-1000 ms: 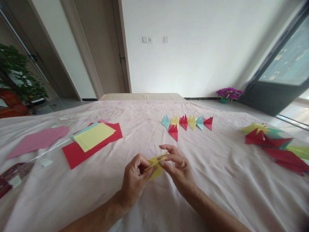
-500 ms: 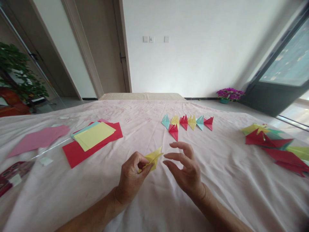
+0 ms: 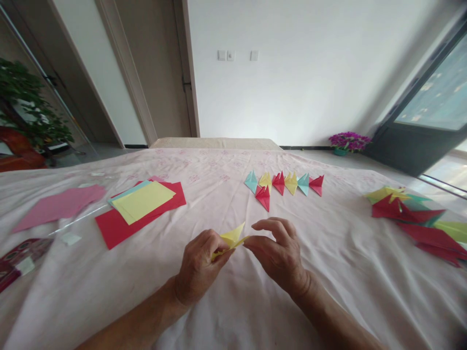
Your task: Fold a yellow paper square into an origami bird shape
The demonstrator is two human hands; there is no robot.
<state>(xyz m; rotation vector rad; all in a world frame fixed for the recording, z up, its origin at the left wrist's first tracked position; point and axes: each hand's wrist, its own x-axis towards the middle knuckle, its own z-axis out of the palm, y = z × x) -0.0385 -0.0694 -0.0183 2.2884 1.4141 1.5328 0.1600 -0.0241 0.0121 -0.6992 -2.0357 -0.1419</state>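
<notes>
A small piece of folded yellow origami paper (image 3: 233, 236) is pinched between the thumb and fingers of my left hand (image 3: 202, 260). One pointed flap of it stands up, and another points to the right. My right hand (image 3: 278, 255) pinches the tip of that right-hand point between thumb and index finger, its other fingers curled above. Beyond my hands lies a row of small folded paper pieces in blue, yellow and red (image 3: 291, 183), with a single red folded piece (image 3: 263, 198) in front of the row.
To the left, yellow sheets (image 3: 146, 201) lie over red paper (image 3: 109, 228), beside pink paper (image 3: 60, 206) and a dark red packet (image 3: 18, 262). Larger folded red pieces (image 3: 404, 214) are heaped at the right. A pinkish cloth (image 3: 219, 301) covers the surface.
My right hand has moved from just beside the yellow paper to its tip, and its thumb and index finger have closed there. My left hand keeps its hold.
</notes>
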